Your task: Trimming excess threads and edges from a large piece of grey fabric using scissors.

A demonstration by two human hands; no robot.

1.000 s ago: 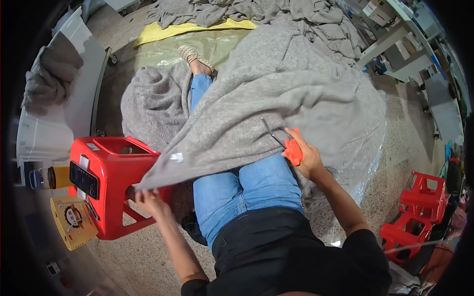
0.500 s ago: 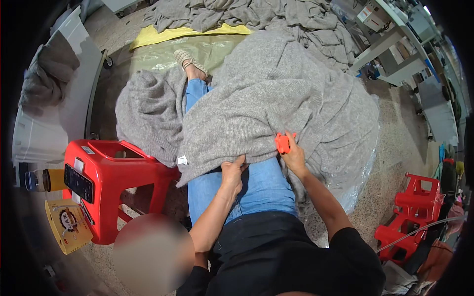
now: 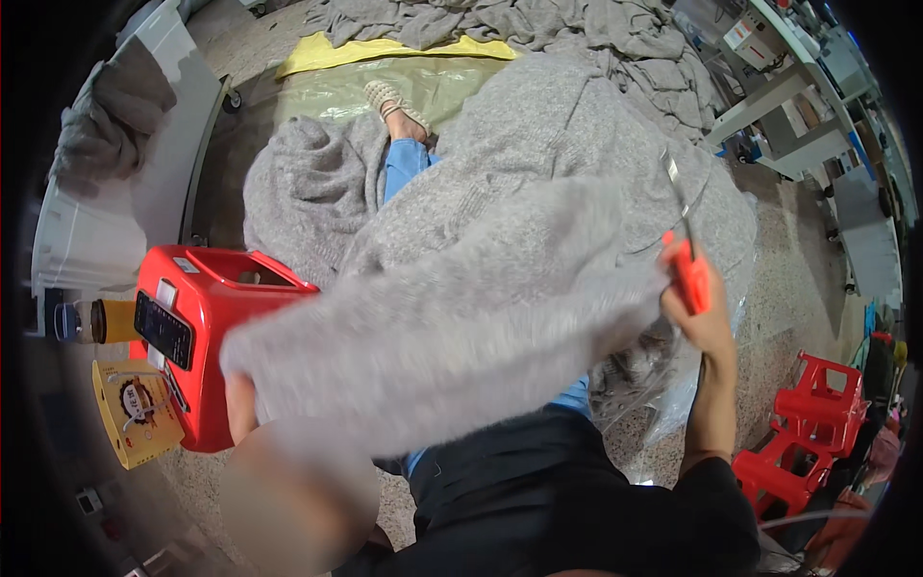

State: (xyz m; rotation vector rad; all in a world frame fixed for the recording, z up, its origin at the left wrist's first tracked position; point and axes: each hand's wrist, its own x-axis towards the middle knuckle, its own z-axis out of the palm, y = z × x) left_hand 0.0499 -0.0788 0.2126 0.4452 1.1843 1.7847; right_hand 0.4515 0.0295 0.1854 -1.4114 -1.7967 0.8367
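A large grey knitted garment [image 3: 461,308] is stretched out above my lap, blurred with motion. My left hand [image 3: 240,404] grips its lower left edge, just beside the red plastic stool [image 3: 207,288]. My right hand [image 3: 707,322] holds up the garment's right edge together with an orange-handled cutting tool [image 3: 690,274], whose thin metal blade points upward. My legs in blue jeans [image 3: 409,163] show beyond the garment, stretched out over the floor.
A dark phone [image 3: 162,329] lies on the red stool, with a bottle [image 3: 96,322] and a yellow box [image 3: 135,409] to its left. More grey garments [image 3: 538,24] are heaped on a yellow-green sheet [image 3: 385,58] ahead. Stacked red stools [image 3: 798,452] stand at the right, a clear plastic bag [image 3: 663,385] beside my right knee.
My left hand has swung from the middle of my lap out to the left, and both hands have lifted and spread the garment. The right hand has risen with the orange tool.
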